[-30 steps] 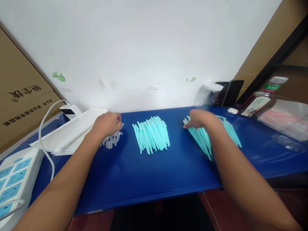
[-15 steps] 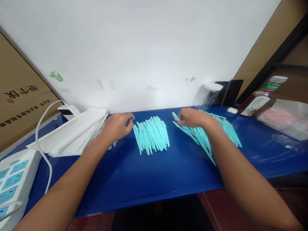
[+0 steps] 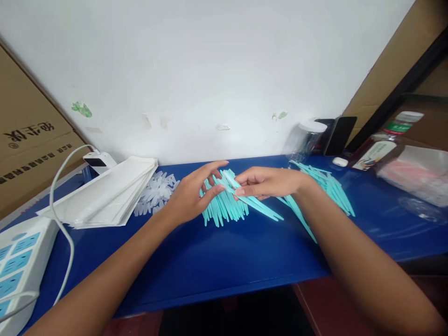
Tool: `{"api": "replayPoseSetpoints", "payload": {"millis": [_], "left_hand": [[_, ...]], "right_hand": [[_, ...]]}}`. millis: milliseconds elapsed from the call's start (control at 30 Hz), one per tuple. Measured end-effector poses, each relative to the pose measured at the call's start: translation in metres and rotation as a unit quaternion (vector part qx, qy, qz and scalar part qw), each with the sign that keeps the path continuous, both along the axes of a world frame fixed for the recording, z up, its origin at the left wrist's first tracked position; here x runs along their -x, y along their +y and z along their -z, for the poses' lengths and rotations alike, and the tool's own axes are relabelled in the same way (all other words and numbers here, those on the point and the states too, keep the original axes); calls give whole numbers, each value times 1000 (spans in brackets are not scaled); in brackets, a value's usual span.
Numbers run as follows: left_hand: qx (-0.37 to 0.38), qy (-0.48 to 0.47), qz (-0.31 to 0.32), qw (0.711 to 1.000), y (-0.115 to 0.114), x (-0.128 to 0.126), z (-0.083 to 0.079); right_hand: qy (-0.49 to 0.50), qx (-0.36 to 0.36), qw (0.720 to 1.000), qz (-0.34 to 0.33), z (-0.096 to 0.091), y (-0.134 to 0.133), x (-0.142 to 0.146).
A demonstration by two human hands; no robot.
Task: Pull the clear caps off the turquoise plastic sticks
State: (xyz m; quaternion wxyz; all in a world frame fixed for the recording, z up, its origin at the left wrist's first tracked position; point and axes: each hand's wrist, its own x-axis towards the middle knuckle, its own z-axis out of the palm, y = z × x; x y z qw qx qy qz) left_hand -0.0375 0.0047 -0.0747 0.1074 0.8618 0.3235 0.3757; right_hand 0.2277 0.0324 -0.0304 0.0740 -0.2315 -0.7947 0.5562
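My right hand (image 3: 268,182) pinches a few slim turquoise eyebrow razors (image 3: 262,206) near their pale upper ends, with the handles slanting down to the right. Facing it, my left hand (image 3: 196,191) has its thumb and fingers apart; its thumb tip is close to the held razors, and whether it touches them I cannot tell. Below both hands lies a neat row of razors (image 3: 222,207), partly covered by my fingers. More loose razors (image 3: 331,186) lie to the right, some behind my right wrist. Small translucent pieces (image 3: 157,189) are heaped left of my left hand.
White paper-like sleeves (image 3: 105,196) lie stacked on the left of the blue table (image 3: 210,261). A power strip (image 3: 30,261) and a cable (image 3: 52,200) are at the left edge. A clear jar (image 3: 308,140), a phone (image 3: 341,135) and a bottle (image 3: 381,144) stand back right.
My right hand has moved left from the right-hand pile, bringing a few razors over the middle row. My left hand has moved right to meet it, uncovering the translucent pieces.
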Motion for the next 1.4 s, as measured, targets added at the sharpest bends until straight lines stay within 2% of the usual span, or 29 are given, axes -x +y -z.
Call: {"api": "replayPoseSetpoints", "payload": {"millis": [167, 300, 400, 533, 700, 833, 1000, 1133, 1267, 1400], "left_hand": [[-125, 70, 42, 989, -3, -2, 1], [-219, 114, 27, 969, -3, -3, 1], [-282, 145, -2, 949, -2, -2, 0], [-317, 187, -42, 929, 0, 1, -2], [-304, 210, -81, 926, 7, 9, -3], [-256, 228, -127, 931, 15, 19, -4], [-205, 236, -136, 940, 20, 24, -2], [-181, 238, -143, 944, 21, 25, -1], [-166, 231, -131, 950, 19, 24, -1], [-154, 228, -104, 956, 16, 18, 1]], "right_hand": [[23, 79, 996, -38, 10, 7, -1], [31, 119, 991, -57, 15, 8, 0], [27, 117, 992, -42, 16, 7, 4], [17, 88, 996, -29, 17, 6, 10], [4, 66, 997, 33, 12, 7, 4], [-25, -11, 992, 123, 0, 7, -9], [-85, -149, 958, 231, -9, 9, -23], [-138, -180, 929, 292, -8, 14, -26], [-127, -184, 924, 311, -5, 14, -22], [-76, -197, 940, 269, -2, 10, -15]]}}
